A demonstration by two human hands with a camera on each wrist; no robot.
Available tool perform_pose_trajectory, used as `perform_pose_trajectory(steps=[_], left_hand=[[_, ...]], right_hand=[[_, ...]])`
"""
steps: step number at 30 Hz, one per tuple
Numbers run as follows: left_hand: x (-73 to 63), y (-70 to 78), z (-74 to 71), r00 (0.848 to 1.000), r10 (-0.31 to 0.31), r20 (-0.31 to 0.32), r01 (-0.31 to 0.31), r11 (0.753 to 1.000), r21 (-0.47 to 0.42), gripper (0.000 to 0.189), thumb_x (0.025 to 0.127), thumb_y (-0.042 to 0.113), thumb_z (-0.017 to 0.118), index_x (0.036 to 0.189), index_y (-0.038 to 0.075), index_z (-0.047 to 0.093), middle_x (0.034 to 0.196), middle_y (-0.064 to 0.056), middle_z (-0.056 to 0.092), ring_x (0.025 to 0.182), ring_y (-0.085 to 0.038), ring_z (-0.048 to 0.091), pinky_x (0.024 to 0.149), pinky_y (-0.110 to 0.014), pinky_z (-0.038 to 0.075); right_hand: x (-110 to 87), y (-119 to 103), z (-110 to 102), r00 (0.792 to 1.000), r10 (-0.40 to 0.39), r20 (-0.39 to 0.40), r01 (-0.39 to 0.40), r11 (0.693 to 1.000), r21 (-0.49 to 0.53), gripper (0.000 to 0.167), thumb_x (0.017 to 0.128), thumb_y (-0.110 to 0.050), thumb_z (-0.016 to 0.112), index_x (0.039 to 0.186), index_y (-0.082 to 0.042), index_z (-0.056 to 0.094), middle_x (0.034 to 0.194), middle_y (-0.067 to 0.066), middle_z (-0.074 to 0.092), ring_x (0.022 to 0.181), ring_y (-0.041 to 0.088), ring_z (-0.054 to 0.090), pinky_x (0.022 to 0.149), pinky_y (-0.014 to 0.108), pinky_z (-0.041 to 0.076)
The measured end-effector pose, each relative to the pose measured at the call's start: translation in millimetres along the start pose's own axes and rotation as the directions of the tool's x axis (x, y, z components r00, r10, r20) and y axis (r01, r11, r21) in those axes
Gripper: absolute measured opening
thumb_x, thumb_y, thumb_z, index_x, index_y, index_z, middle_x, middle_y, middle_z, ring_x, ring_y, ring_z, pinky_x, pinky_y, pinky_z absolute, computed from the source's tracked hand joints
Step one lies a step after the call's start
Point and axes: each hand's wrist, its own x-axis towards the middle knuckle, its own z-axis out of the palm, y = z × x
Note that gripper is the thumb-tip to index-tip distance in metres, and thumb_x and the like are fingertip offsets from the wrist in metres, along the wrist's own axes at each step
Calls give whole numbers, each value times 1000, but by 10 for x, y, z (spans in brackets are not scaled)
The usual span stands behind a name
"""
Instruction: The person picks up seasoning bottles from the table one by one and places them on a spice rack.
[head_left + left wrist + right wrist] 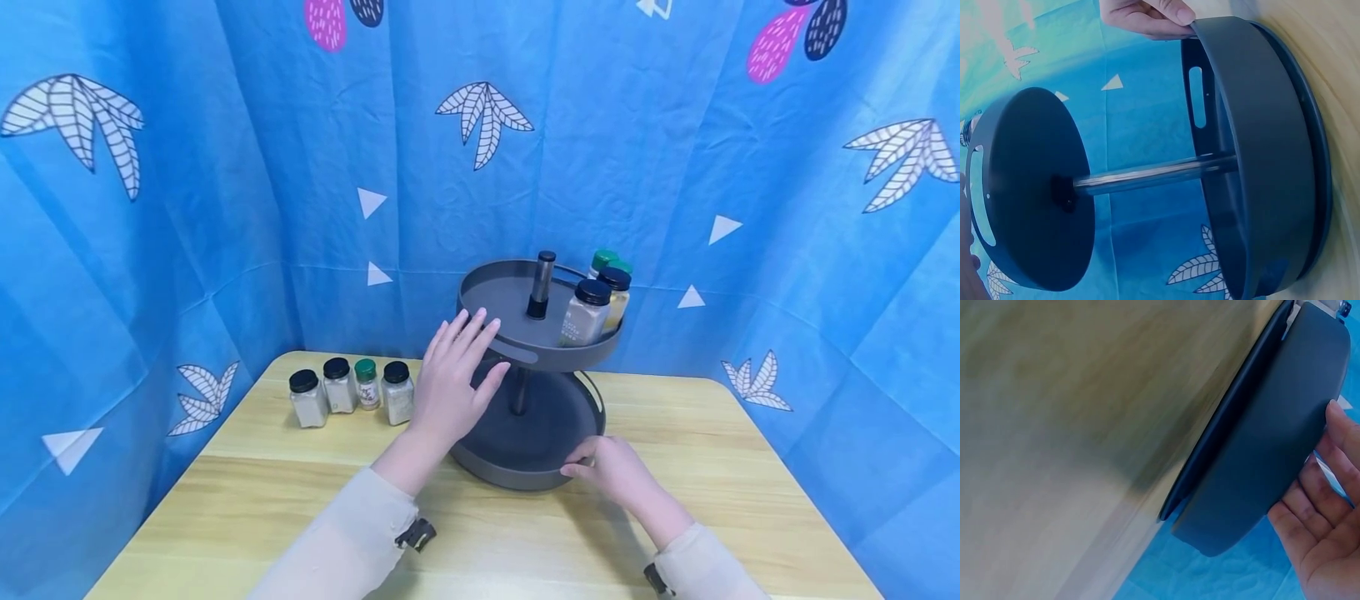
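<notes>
A dark grey two-tier round rack stands on the table, with an upper tray (491, 292) and a lower tray (495, 475) joined by a central metal post (1147, 175). My left hand (450, 379) is at the upper tray's left front rim with its fingers extended; whether they touch the rim is hard to tell. At the lower tray's front right, my right hand (611, 475) pinches the rim between thumb and fingers, also seen in the right wrist view. Several spice jars (587, 312), with black or green lids, stand on the upper tray's right side.
Left of the rack, a row of spice jars stands on the wooden table (285, 500): three with black lids, such as the leftmost jar (308, 400), and one green-lidded jar (367, 385). Blue patterned curtains (600, 150) enclose the back and sides.
</notes>
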Motion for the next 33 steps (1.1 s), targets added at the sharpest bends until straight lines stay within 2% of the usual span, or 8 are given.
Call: perform_pose_trajectory(steps=[8, 16, 26, 33], left_hand=[[-86, -79, -58, 1000, -9, 0, 9, 1000, -9, 55, 100, 42, 59, 147, 15, 52, 153, -7, 47, 145, -28, 36, 121, -49, 24], [-194, -225, -103, 999, -41, 8, 41, 999, 5, 53, 101, 46, 54, 144, 14, 55, 151, -7, 49, 144, -27, 39, 120, -49, 26], [-328, -404, -139, 994, -107, 34, 105, 993, 48, 50, 100, 42, 58, 142, 14, 56, 151, -7, 50, 141, -28, 42, 120, -47, 27], [-430, -526, -137, 986, -161, 41, 159, 986, 46, 50, 100, 39, 58, 141, 12, 56, 150, -8, 50, 140, -31, 43, 121, -47, 25]], right_hand=[[4, -9, -2, 1000, 6, 5, -6, 1000, 12, 8, 81, -28, 83, 79, -24, 77, 82, -11, 72, 83, 18, 69, 78, 39, 57], [-5, 15, 7, 1000, -8, 14, 8, 1000, 17, 8, 81, -28, 83, 79, -23, 77, 83, -10, 72, 83, 17, 69, 78, 39, 57], [-9, 10, 4, 1000, -14, 8, 13, 1000, 17, 8, 81, -29, 83, 80, -23, 77, 83, -10, 72, 83, 17, 69, 78, 39, 57], [-17, 2, -4, 1000, -14, 6, 14, 1000, 20, 8, 81, -28, 83, 80, -22, 77, 83, -9, 72, 82, 17, 69, 77, 39, 57]])
